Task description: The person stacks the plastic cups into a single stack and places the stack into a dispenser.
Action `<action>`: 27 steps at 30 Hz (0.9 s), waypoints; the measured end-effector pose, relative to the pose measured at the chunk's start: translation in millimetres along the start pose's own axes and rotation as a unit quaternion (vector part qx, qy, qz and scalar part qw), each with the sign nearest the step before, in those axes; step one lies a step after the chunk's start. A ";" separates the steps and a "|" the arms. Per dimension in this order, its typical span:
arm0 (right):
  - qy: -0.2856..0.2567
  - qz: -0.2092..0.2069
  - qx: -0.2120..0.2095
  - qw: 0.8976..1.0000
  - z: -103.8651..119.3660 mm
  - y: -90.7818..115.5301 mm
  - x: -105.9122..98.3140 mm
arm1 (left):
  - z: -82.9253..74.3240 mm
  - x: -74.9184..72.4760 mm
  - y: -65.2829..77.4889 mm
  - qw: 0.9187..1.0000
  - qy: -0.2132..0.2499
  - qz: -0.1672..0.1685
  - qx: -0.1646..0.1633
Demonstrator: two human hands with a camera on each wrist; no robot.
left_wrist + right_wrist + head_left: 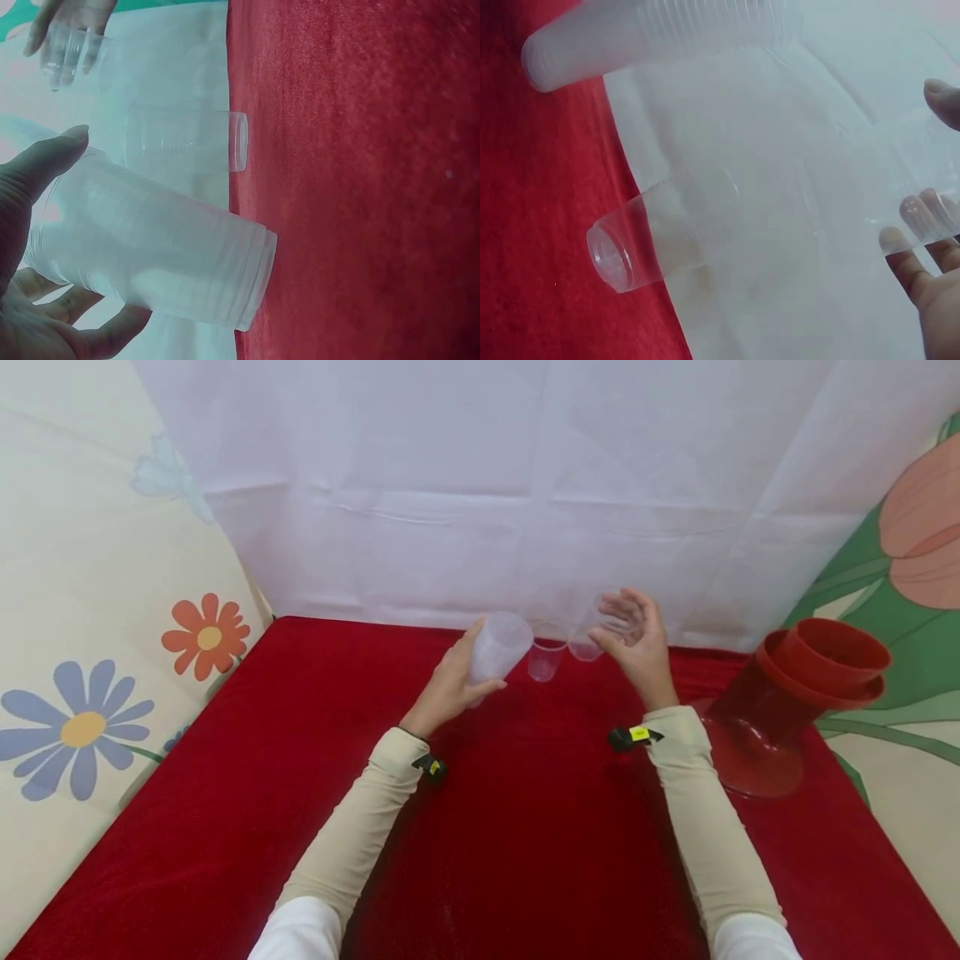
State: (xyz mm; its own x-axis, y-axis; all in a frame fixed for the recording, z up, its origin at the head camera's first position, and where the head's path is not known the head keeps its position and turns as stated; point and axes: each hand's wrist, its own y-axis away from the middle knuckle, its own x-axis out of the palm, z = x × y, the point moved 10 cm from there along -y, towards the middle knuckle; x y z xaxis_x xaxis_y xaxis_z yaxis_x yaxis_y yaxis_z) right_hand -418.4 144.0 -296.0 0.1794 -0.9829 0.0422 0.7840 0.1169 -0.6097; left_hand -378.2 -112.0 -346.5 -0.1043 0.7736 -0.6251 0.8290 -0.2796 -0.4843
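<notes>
My left hand point(447, 683) grips a nested stack of clear plastic cups point(501, 647), tilted with its mouth up and to the right. In the left wrist view the thumb and fingers wrap the stack's point(165, 240) rim end. One clear cup point(543, 665) stands upright on the red cloth between my hands. Right of it, my right hand point(643, 652) holds another clear cup point(587, 642) by its upper part, thumb and fingertips on its sides. The right wrist view shows the standing cup point(622, 251) apart from the right hand point(937, 285).
A red cloth point(540, 827) covers the table. At the right stands a red cylinder-shaped holder point(780, 693) with a wide round base, beside my right forearm. A white sheet point(450, 485) hangs behind the table, with flowered cloth point(82, 568) at the sides.
</notes>
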 end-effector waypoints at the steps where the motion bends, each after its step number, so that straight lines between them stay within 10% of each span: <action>1: -0.006 -0.002 -0.004 1.000 1.2 -0.7 0.8 | -0.3 -0.3 0.0 1.000 -0.001 0.000 0.000; 27: -0.044 -0.004 -0.034 0.998 28.1 -9.5 18.8 | -2.6 -0.6 0.1 1.000 -0.002 -0.001 0.003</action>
State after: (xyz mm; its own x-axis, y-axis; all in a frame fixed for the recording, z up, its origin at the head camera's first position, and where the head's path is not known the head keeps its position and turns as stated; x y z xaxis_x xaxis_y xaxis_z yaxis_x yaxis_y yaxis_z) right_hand -405.8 128.4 -267.2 0.2273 -0.9669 0.1157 0.7443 0.0959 -0.6610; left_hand -376.6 -111.0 -344.6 -0.1074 0.7721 -0.6264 0.8261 -0.2813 -0.4883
